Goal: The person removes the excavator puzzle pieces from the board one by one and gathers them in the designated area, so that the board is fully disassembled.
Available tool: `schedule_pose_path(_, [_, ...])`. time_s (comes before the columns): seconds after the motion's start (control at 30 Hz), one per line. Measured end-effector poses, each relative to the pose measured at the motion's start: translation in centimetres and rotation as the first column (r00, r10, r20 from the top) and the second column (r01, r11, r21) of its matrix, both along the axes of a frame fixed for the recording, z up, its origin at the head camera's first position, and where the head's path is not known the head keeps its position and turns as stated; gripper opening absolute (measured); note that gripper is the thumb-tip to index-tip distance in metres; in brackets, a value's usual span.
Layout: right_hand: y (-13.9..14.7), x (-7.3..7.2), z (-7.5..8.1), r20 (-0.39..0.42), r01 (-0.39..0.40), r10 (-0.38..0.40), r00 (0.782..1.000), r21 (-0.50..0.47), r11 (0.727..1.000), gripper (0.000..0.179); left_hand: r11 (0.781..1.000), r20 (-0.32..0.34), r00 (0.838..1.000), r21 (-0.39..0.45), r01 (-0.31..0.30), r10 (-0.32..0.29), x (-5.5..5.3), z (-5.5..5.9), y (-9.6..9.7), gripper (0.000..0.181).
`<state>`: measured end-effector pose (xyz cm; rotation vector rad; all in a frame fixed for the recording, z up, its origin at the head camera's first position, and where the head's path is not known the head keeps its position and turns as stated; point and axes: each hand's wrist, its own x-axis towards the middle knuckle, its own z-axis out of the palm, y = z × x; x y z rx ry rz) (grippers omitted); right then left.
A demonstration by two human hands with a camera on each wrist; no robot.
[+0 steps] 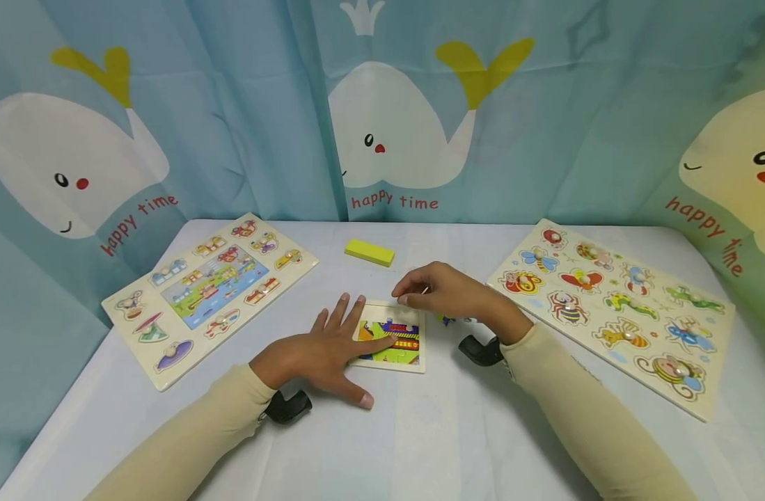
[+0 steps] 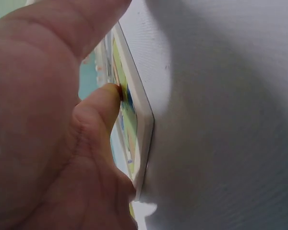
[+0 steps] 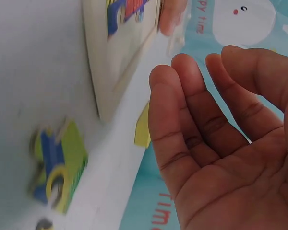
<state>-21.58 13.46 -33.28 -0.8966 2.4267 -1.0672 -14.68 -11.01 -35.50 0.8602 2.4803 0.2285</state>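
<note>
A small jigsaw puzzle in a pale wooden frame [image 1: 422, 358] lies in the middle of the table, its lower part filled with colourful pieces and its upper strip bare. My left hand [image 1: 326, 348] is spread over its left side, with the index finger [image 1: 379, 346] resting on the pieces. Over the upper right corner hovers my right hand [image 1: 447, 289], fingers loosely bent and nothing between them in the right wrist view. Beside the frame lies a loose blue and green puzzle piece [image 3: 62, 165], mostly hidden under the right wrist in the head view.
A knob puzzle board with vehicles and toys [image 1: 200, 341] lies at the left. Another, with insects [image 1: 598, 278], lies at the right. A yellow block [image 1: 369, 252] sits behind the small puzzle. A whale-print curtain [image 1: 263, 139] hangs behind the table.
</note>
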Motion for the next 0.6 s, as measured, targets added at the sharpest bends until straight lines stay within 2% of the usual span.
schedule_pose_path(0.43, [-2.7, 0.2, -1.3, 0.044, -0.092, 0.095, 0.995, -0.063, 0.994, 0.020, 1.000, -0.004, 1.000, 0.004, 0.008, -0.008, 0.1, -0.5, 0.1, 0.090])
schedule_pose_path(0.6, [-3.3, 0.5, -1.5, 0.107, -0.097, 0.109, 0.988, -0.112, 0.989, 0.020, 1.000, -0.004, 1.000, 0.000, 0.007, -0.007, 0.1, -0.5, 0.1, 0.090])
